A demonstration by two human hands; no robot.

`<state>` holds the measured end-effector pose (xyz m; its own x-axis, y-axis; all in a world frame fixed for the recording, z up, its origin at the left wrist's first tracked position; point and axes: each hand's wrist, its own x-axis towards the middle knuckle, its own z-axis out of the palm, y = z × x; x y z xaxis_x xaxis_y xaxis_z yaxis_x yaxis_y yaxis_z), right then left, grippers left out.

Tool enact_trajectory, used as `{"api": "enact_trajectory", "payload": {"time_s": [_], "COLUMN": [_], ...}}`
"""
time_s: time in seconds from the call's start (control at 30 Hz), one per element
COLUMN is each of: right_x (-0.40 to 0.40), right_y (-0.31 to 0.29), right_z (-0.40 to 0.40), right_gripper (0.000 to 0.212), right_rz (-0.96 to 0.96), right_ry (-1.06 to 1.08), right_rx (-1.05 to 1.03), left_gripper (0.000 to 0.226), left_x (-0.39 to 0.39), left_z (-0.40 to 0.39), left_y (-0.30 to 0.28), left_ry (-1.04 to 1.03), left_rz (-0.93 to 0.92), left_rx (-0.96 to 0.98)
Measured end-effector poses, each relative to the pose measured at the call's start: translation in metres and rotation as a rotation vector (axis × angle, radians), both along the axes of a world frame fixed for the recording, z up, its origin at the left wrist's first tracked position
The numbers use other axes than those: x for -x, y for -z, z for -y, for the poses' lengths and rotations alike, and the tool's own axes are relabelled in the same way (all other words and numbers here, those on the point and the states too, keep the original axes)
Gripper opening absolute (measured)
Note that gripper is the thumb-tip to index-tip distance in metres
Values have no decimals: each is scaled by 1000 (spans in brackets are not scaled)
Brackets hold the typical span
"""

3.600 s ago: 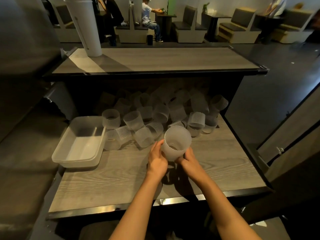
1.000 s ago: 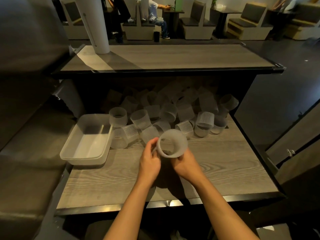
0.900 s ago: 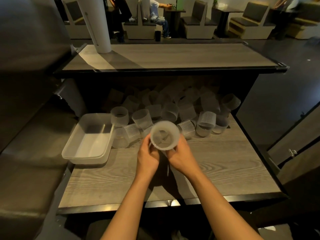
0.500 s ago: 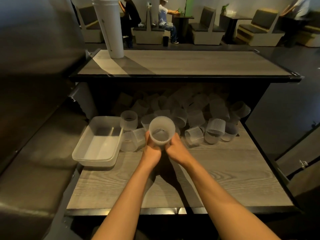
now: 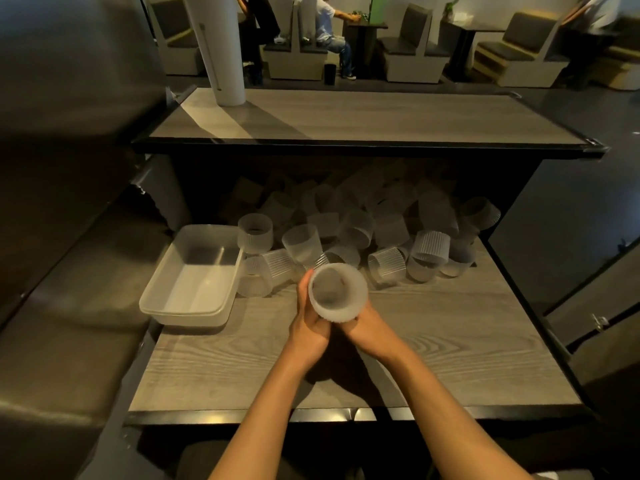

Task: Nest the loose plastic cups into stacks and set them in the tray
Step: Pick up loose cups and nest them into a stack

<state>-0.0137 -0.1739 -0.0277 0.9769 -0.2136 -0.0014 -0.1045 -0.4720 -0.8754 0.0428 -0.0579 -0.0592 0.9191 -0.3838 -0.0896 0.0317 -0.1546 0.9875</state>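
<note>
Both my hands hold a frosted ribbed cup stack (image 5: 337, 292) above the wooden table (image 5: 450, 344), its open mouth turned toward me. My left hand (image 5: 308, 323) grips its left side and my right hand (image 5: 369, 329) cups it from below right. A pile of several loose frosted cups (image 5: 377, 233) lies behind, under the upper shelf, some upright and some on their sides. The clear plastic tray (image 5: 173, 311) sits at the table's left edge with nothing in it.
An upper wooden shelf (image 5: 346, 116) overhangs the back of the cup pile, with a tall white cup column (image 5: 221, 50) standing on its left end. Dark padded seating flanks the table on the left. People sit at booths far behind.
The cup stack in my hands has come lower and slightly nearer to me, staying in both hands. The camera view shifted a little; the tray and the pile have not moved.
</note>
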Motion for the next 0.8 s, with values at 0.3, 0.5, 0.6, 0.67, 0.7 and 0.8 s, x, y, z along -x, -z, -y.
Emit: {"api": "enact_trajectory", "payload": {"time_s": [0.3,0.5,0.6,0.67,0.7,0.8], "right_x": [2,19,23,19,15,11], "right_y": [14,-6,-21,-26,-27,-29], "right_z": [19,12,8,6,6,6], "right_gripper": [85,95,103,96,87,72], "right_rz": [-193,-203,-179,-156,-152,-226], "right_ry": [-167,-186,-183,-152,-142,-118], "right_rx": [18,6,-92,-137,-147,-153], "left_gripper": [64,68,68,68,68,55], "left_x": [20,21,18,13,11,8], "left_z": [-20,-30,-32,-28,-26,-19], "left_y": [-27,-40,-49,-53,-55,-56], "left_ry": [124,219,247,211,192,160], "left_rz": [20,-12,-52,-45,-31,-97], "left_rx": [-46,-59,-76,-82,-93,-182]}}
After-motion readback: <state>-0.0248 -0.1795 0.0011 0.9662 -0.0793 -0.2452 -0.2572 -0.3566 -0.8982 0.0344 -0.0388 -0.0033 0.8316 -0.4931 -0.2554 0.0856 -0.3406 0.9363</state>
